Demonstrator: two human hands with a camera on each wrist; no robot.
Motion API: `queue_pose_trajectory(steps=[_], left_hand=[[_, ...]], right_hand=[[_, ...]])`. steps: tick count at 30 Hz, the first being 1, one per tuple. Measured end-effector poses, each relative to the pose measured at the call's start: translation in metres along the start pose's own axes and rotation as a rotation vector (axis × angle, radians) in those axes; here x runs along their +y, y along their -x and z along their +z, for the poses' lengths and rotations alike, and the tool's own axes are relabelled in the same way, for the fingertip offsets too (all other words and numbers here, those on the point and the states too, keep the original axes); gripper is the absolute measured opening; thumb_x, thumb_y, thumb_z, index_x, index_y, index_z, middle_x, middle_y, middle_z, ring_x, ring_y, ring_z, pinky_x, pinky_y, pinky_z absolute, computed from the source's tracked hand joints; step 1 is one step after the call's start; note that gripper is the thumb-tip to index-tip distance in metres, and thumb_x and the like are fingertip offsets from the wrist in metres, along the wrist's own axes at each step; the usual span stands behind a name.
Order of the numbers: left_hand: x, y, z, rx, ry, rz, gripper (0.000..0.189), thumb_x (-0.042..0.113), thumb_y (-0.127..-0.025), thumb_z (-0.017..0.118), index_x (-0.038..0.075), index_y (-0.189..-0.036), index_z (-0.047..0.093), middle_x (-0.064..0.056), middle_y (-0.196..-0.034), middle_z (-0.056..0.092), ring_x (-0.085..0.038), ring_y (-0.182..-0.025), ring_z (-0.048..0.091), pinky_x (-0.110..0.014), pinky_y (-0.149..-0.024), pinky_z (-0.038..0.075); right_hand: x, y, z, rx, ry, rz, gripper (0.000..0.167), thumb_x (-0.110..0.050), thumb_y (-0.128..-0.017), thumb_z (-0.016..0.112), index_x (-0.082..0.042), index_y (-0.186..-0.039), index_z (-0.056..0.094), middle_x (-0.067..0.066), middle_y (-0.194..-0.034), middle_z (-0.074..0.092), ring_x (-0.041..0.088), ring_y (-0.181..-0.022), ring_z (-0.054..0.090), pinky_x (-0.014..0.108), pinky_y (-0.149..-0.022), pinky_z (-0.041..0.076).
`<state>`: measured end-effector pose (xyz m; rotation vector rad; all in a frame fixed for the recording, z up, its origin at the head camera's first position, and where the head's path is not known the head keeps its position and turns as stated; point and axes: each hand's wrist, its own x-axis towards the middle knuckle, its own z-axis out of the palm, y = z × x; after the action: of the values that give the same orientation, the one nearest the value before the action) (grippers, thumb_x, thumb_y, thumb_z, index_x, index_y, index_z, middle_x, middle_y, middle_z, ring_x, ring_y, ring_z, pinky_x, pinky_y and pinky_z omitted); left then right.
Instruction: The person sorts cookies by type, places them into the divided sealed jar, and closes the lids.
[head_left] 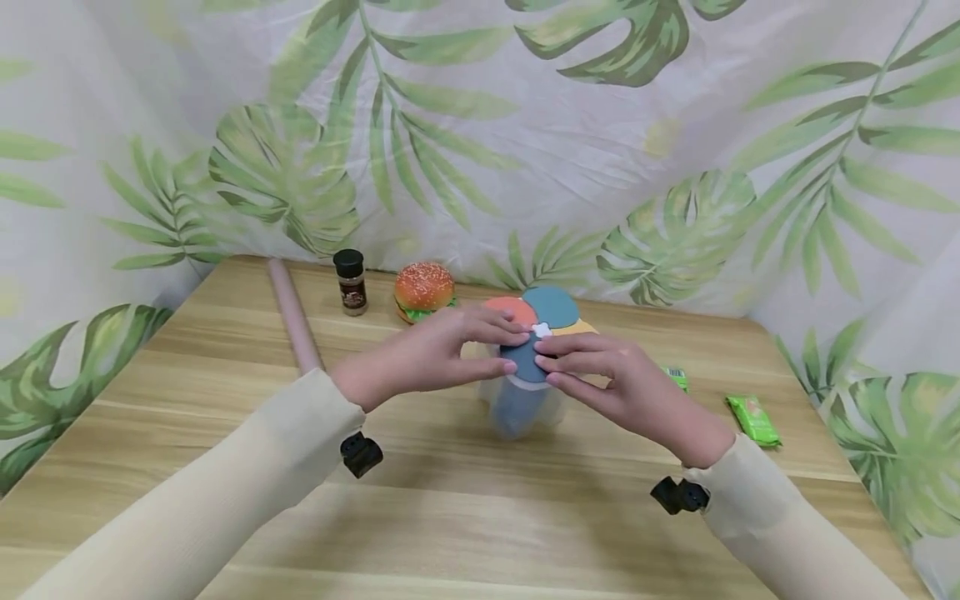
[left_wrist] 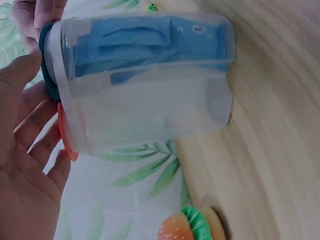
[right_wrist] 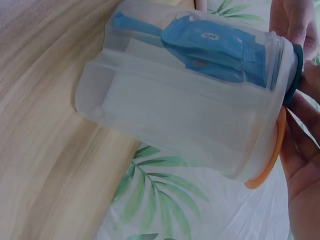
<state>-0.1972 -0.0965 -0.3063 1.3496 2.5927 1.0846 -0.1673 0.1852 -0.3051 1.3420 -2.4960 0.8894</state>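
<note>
A translucent plastic storage container [head_left: 517,412] stands upright on the table. Its round top carries several petal-like flaps: an orange-red flap [head_left: 517,310], a teal flap [head_left: 551,307], a yellow one and a dark blue flap [head_left: 519,360] at the front. My left hand [head_left: 442,346] touches the dark blue flap from the left with fairly straight fingers. From the right, the fingertips of my right hand [head_left: 618,375] rest on that same flap. Through the wall, blue packets [left_wrist: 135,45] show inside one compartment.
Behind the container to the left are a toy hamburger [head_left: 424,287] and a black-capped seasoning jar [head_left: 350,287]. A pinkish rod [head_left: 291,312] lies farther left. On the right lie a green packet [head_left: 753,420] and another green packet [head_left: 677,377], partly hidden.
</note>
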Motion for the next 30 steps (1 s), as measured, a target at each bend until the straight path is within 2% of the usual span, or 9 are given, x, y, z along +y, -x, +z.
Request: queue_pose_trajectory(steps=[5, 9, 13, 17, 20, 21, 23, 27, 30], left_hand=[[0.001, 0.009, 0.014, 0.094, 0.021, -0.009, 0.049, 0.027, -0.102, 0.07, 0.009, -0.146, 0.062, -0.008, -0.153, 0.06, -0.029, -0.158, 0.038, -0.051, -0.13, 0.031], [0.004, 0.018, 0.03, 0.261, 0.026, -0.047, 0.055, 0.032, -0.107, 0.062, 0.011, -0.156, 0.049, -0.006, -0.165, 0.046, -0.026, -0.159, 0.035, -0.05, -0.131, 0.029], [0.014, 0.023, 0.048, 0.428, 0.102, -0.152, 0.059, 0.038, -0.113, 0.047, 0.005, -0.161, 0.041, -0.009, -0.169, 0.039, -0.028, -0.16, 0.034, -0.05, -0.131, 0.028], [0.027, 0.028, 0.064, 0.521, 0.26, -0.298, 0.06, 0.037, -0.115, 0.035, 0.001, -0.164, 0.029, -0.012, -0.173, 0.027, -0.028, -0.163, 0.023, -0.05, -0.134, 0.02], [0.037, 0.033, 0.074, 0.55, 0.404, -0.403, 0.062, 0.038, -0.116, 0.029, 0.0, -0.165, 0.022, -0.012, -0.176, 0.019, -0.028, -0.165, 0.016, -0.05, -0.135, 0.015], [0.04, 0.034, 0.077, 0.549, 0.449, -0.439, 0.064, 0.04, -0.116, 0.026, 0.0, -0.166, 0.021, -0.012, -0.176, 0.017, -0.029, -0.165, 0.014, -0.05, -0.135, 0.014], [0.045, 0.037, 0.083, 0.535, 0.528, -0.492, 0.066, 0.043, -0.116, 0.023, 0.0, -0.166, 0.02, -0.012, -0.176, 0.017, -0.029, -0.165, 0.015, -0.05, -0.134, 0.014], [0.055, 0.04, 0.094, 0.494, 0.621, -0.547, 0.068, 0.047, -0.116, 0.021, 0.0, -0.166, 0.02, -0.011, -0.176, 0.018, -0.029, -0.164, 0.016, -0.05, -0.134, 0.014], [0.059, 0.04, 0.099, 0.488, 0.651, -0.536, 0.068, 0.046, -0.116, 0.023, 0.0, -0.166, 0.02, -0.01, -0.175, 0.018, -0.029, -0.164, 0.017, -0.051, -0.134, 0.014]], right_hand=[[0.003, 0.004, -0.003, 0.002, -0.054, 0.032, 0.033, -0.004, -0.097, 0.073, -0.009, -0.129, 0.075, 0.008, -0.14, 0.07, 0.022, -0.13, 0.067, 0.018, -0.102, 0.055], [0.016, 0.005, -0.006, 0.13, -0.097, 0.106, 0.031, -0.003, -0.102, 0.066, -0.007, -0.132, 0.073, 0.011, -0.141, 0.07, 0.008, -0.133, 0.063, 0.016, -0.107, 0.05], [0.037, 0.003, -0.008, 0.227, -0.209, 0.248, 0.032, -0.008, -0.108, 0.055, -0.003, -0.137, 0.067, 0.015, -0.145, 0.066, 0.001, -0.133, 0.058, 0.013, -0.108, 0.046], [0.058, -0.002, -0.008, 0.159, -0.389, 0.435, 0.043, -0.028, -0.115, 0.042, -0.007, -0.15, 0.056, 0.011, -0.156, 0.056, 0.015, -0.143, 0.053, 0.033, -0.121, 0.045], [0.071, -0.006, -0.003, 0.051, -0.564, 0.536, 0.058, -0.043, -0.115, 0.033, -0.007, -0.16, 0.042, 0.011, -0.165, 0.044, 0.028, -0.155, 0.04, 0.053, -0.128, 0.034], [0.075, -0.008, -0.001, 0.017, -0.617, 0.561, 0.062, -0.046, -0.115, 0.031, -0.008, -0.162, 0.038, 0.012, -0.166, 0.042, 0.029, -0.156, 0.038, 0.053, -0.128, 0.033], [0.081, -0.009, 0.003, -0.039, -0.688, 0.594, 0.067, -0.052, -0.114, 0.028, -0.008, -0.164, 0.033, 0.012, -0.166, 0.041, 0.021, -0.153, 0.042, 0.041, -0.127, 0.038], [0.086, -0.01, 0.009, -0.068, -0.752, 0.646, 0.067, -0.05, -0.114, 0.029, -0.004, -0.162, 0.035, 0.002, -0.146, 0.057, 0.003, -0.128, 0.058, 0.018, -0.109, 0.046], [0.086, -0.012, 0.01, -0.064, -0.752, 0.675, 0.064, -0.045, -0.114, 0.033, -0.004, -0.163, 0.033, 0.004, -0.149, 0.055, -0.002, -0.121, 0.057, 0.017, -0.107, 0.044]])
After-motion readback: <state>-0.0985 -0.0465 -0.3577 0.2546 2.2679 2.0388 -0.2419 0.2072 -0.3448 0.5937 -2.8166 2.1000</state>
